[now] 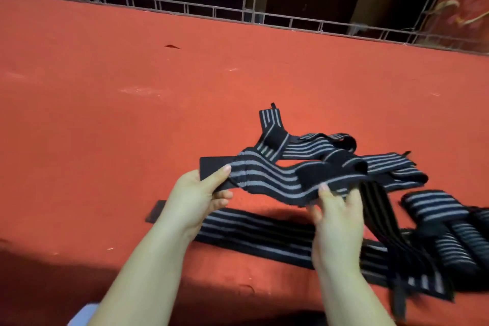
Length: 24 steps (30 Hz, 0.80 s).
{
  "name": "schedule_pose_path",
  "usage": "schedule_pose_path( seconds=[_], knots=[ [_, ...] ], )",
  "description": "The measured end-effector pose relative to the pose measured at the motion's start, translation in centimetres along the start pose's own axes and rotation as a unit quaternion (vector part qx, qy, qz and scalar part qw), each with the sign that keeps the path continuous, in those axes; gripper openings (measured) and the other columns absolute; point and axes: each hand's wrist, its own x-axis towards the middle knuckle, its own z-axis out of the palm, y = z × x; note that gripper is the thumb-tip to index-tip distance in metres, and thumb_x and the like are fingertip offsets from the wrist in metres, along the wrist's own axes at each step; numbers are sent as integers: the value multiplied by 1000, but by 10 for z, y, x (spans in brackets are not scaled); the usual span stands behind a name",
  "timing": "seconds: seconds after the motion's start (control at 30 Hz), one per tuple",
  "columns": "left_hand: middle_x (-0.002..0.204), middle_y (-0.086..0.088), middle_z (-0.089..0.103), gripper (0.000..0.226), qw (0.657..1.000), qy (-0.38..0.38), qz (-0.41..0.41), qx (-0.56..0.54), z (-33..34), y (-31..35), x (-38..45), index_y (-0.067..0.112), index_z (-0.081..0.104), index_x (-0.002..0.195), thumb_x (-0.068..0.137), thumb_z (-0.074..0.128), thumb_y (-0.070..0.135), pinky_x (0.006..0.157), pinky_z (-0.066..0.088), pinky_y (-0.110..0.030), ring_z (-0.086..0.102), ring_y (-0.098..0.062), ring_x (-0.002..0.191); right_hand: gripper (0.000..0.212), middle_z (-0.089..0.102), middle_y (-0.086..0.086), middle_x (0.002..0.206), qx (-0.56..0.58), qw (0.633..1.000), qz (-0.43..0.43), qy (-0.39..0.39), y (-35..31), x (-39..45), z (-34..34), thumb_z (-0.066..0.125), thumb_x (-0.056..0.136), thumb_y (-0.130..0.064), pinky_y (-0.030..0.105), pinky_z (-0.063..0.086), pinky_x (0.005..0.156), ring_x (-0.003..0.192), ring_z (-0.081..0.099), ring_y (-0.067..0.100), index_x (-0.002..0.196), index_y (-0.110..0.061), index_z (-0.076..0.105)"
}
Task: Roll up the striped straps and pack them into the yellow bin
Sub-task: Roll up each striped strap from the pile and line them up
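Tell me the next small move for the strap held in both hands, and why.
Probably begin rolling from the plain black end. The left hand already pinches that end of the held strap, and the right hand grips it further along, so the span between them hangs lifted above the red surface. It is still unrolled, and no yellow bin is in view.

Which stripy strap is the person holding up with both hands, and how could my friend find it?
Start at the wide red felt tabletop, then find the heap of black elastic straps with grey stripes towards its right. The held black-and-grey striped strap is the only one lifted off the felt: the left hand pinches its plain black end, and the right hand grips its middle.
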Motion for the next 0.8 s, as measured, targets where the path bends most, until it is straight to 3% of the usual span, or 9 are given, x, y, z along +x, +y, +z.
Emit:
schedule_pose_path(
  seconds=[0.13,0.23,0.3,0.4,0.47,0.53,0.6,0.7,0.8],
  knots=[
    [68,4,66,14,999,-32,0,3,7,-8,-4,8,64,92,92,56,19,45,46,-14,55,-2,46,13,69,3,90,137,936,324,5,30,-31,9,51,94,-17,29,46,69,83,64,16,102,-17,61],
    [74,-1,65,19,998,-64,0,3,2,-6,-5,5,64,96,95,51,19,46,46,-14,55,-4,48,24,70,9,83,192,885,420,-59,32,-47,25,55,90,-33,31,45,70,83,62,21,90,-11,65],
    [70,-3,64,20,998,-69,-6,3,-9,-3,-4,5,63,94,96,48,19,45,46,-16,55,-6,47,21,71,8,79,187,888,408,-95,35,-50,35,57,87,-30,30,45,68,74,64,18,83,-11,66],
    [60,-2,65,23,999,-20,-29,26,-39,-1,4,9,61,85,98,45,18,42,46,-17,55,-8,42,7,71,2,77,92,940,318,-83,45,-44,45,62,86,-10,26,49,62,64,66,13,82,-10,67],
    [57,0,62,26,985,21,-26,168,-67,-3,13,13,60,77,98,46,22,43,46,-21,53,-8,41,7,72,2,78,-54,968,236,-66,51,-41,44,70,82,-13,28,52,68,72,68,15,79,-7,70],
    [52,-1,58,32,930,38,-3,367,-92,-9,22,14,57,66,95,53,28,50,41,-25,50,-14,43,28,70,1,69,-224,954,185,-71,54,-45,45,75,78,-29,28,50,67,69,65,16,68,-3,69],
    [46,0,55,36,897,66,1,438,-107,-14,28,14,56,57,87,64,34,49,34,-26,45,-16,43,47,55,-2,49,-316,929,177,-81,54,-53,50,73,78,-38,28,41,55,53,52,16,49,-6,56],
    [38,4,51,40,896,113,0,429,-121,-17,38,15,53,49,78,73,34,45,30,-25,41,-13,38,69,33,-8,30,-376,904,177,-101,59,-59,60,71,79,-43,30,32,52,44,38,17,27,-15,34],
    [49,0,57,29,908,72,-42,412,-131,-20,47,13,59,63,89,62,24,50,35,-22,44,-6,35,66,38,-3,34,-394,897,173,-101,71,-58,63,70,79,-44,31,35,56,49,42,21,28,-14,39]
  ],
)
